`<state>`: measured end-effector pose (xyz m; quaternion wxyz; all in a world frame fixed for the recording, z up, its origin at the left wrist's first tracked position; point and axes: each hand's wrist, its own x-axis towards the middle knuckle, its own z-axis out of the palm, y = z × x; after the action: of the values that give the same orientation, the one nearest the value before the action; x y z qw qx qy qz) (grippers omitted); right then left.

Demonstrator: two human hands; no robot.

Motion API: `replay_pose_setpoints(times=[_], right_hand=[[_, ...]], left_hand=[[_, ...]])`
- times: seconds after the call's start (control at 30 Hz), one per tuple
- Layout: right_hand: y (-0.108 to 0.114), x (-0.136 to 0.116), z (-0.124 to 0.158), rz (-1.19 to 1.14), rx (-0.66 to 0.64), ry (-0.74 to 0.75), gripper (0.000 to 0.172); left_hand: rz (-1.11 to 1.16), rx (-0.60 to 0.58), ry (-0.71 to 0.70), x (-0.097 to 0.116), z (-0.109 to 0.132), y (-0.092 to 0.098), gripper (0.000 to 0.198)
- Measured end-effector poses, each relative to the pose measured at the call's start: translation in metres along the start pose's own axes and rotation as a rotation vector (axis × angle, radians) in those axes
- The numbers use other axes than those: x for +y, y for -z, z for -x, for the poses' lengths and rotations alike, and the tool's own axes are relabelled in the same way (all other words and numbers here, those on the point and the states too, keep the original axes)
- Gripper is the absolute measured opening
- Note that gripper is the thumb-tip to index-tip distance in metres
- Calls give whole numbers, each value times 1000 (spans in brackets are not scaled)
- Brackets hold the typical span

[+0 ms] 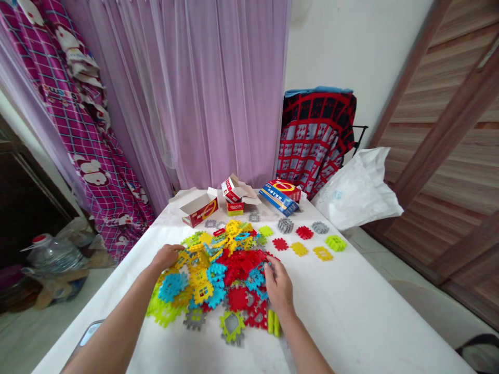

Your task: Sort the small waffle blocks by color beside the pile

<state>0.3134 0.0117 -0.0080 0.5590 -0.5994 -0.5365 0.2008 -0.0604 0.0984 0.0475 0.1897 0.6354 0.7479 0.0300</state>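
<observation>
A heap of flat interlocking plastic tiles (218, 275) in yellow, red, blue, green and grey covers the middle of the white table (351, 311). My left hand (167, 255) rests on the heap's left edge, fingers curled onto yellow tiles. At the heap's right side my right hand (279, 286) has its fingers closed on a blue tile (257, 279). Several single tiles lie apart to the right, among them a red one (279, 243), a yellow one (323, 253) and a green one (336, 242).
Opened red and white cardboard boxes (199, 209) and a blue and red box (281, 195) stand at the table's far end. A white plastic bag (356, 189) hangs off the right edge. A phone (89, 332) lies at the near left. A chair with patterned cloth (314, 137) stands behind.
</observation>
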Motion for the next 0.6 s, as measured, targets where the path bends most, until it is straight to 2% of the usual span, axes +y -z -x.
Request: replay_pose_setpoints(times=[0.1, 0.17, 0.27, 0.33, 0.4, 0.47, 0.53, 0.6], right_hand=[[-13, -4, -11, -58, 20, 7, 48], [-14, -6, -18, -83, -7, 7, 49], [2, -3, -18, -73, -58, 65, 47], [19, 3, -7, -24, -93, 149, 42], [33, 10, 11, 59, -116, 225, 39], [37, 16, 30, 147, -100, 250, 44], [28, 18, 43, 205, -80, 250, 54], [10, 14, 47, 208, -112, 243, 57]], left_hand=[[29, 77, -19, 14, 15, -3, 39], [42, 130, -5, 23, 27, -3, 39], [35, 222, 66, 32, 55, -6, 40], [20, 296, 127, 37, 79, -14, 46], [12, 356, 198, 42, 105, -29, 56], [16, 440, 272, 48, 127, -51, 62], [23, 503, 264, 55, 141, -74, 61], [33, 538, 197, 62, 148, -93, 63]])
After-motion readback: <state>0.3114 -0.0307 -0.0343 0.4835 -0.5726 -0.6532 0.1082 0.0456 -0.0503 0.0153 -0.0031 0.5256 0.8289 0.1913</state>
